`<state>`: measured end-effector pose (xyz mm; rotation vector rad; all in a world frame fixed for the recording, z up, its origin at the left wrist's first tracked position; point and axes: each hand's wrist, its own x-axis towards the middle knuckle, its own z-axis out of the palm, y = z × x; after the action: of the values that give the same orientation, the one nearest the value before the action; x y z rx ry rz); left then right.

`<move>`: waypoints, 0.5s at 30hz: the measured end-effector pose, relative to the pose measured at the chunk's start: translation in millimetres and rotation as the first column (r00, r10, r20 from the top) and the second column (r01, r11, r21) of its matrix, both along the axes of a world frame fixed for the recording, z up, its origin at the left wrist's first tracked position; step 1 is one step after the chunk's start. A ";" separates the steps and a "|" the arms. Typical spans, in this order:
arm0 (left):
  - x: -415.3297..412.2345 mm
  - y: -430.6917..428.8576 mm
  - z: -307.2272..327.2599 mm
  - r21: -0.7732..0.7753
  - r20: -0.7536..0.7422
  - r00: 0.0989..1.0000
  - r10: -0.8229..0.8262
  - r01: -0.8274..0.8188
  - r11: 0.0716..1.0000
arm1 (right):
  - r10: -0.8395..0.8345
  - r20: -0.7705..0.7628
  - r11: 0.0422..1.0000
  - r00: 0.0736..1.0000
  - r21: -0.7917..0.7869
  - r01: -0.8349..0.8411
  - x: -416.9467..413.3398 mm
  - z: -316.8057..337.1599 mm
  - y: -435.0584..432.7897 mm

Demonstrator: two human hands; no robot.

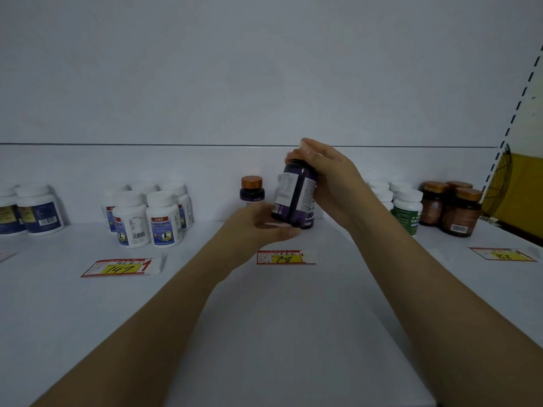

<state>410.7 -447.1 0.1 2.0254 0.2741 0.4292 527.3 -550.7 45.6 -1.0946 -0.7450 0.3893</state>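
The purple supplement bottle (295,198) hangs tilted just above the shelf (264,318), behind the 78 price tag (286,257). The right hand (332,183) has its grip clamped round the top, and the left hand (255,223) lays straight fingers under the base. Standing it beside its copper-capped twin (252,190) probably remains.

The right hand (329,183) covers the cap of the purple bottle (293,198), whose label print is too small to read. The left hand (258,227), fingertips blurred, hides the lower half of the copper-capped bottle (251,189).
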 end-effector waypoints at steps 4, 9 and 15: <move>-3.7 -1.7 0.7 -0.060 0.012 1.000 -0.020 0.021 0.998 | 0.086 0.054 0.995 0.995 -0.050 -0.084 0.0 -1.2 -3.3; -4.3 -3.9 0.5 -0.060 0.100 0.988 0.122 -0.117 0.991 | 0.025 0.055 0.996 0.998 -0.084 -0.020 -2.5 -2.7 3.5; -3.9 -1.8 1.7 -0.053 0.084 0.993 0.086 -0.082 0.995 | -0.025 0.037 0.998 0.999 -0.052 0.027 0.3 -1.2 -0.5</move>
<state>406.8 -448.9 1.8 1.9461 0.3149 0.5556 527.5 -551.2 44.4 -1.1621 -0.7558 0.3696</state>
